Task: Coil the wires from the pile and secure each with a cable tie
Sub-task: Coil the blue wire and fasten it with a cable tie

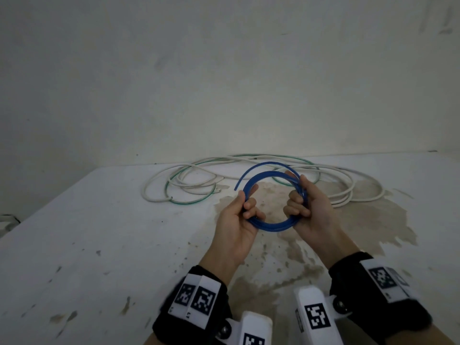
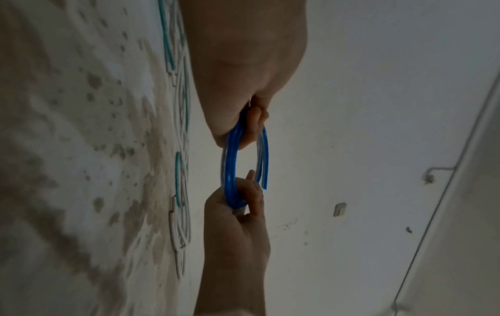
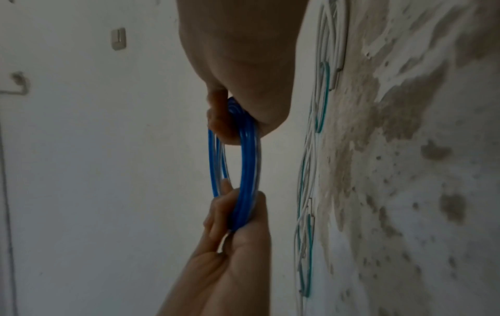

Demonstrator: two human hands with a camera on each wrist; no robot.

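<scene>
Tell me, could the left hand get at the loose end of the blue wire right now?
Probably not yet. The left hand grips the blue wire coil, as does the right hand. The end sticks out clear just above; freeing fingers would do.

Thin blue plastic-sheathed wire [image 1: 270,224] wound into a round coil of several loops, held upright above the bench, gripped on both sides by the hands. One loose end [image 1: 236,187] sticks out at the coil's upper left. Behind it, long white wires [image 1: 346,195] and thin green wire [image 1: 189,202] lie in loose tangled loops, flat on the bench near the wall.
</scene>
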